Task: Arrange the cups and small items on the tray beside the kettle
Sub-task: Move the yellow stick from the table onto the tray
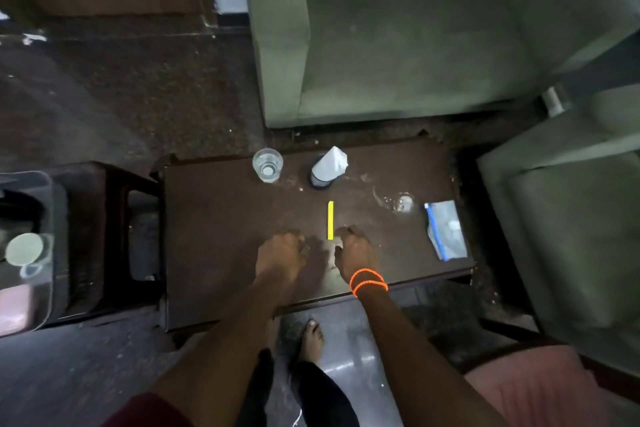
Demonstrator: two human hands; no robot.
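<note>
Head view: both hands rest on the dark desk (214, 218) near its front edge, fingers curled downward. The left hand (280, 258) lies knuckles-up; whether it grips anything cannot be told. The right hand (355, 255), with orange bands (367, 281) at the wrist, touches the near end of a yellow stick (330, 220); whether it pinches the stick cannot be told. A clear glass (267, 165) stands at the far edge, a white-wrapped cup (327, 168) just to its right. A second clear glass (401, 203) and a plastic pouch (445, 234) lie toward the right end. A grey tray (52, 218) sits on a stand to the left.
</note>
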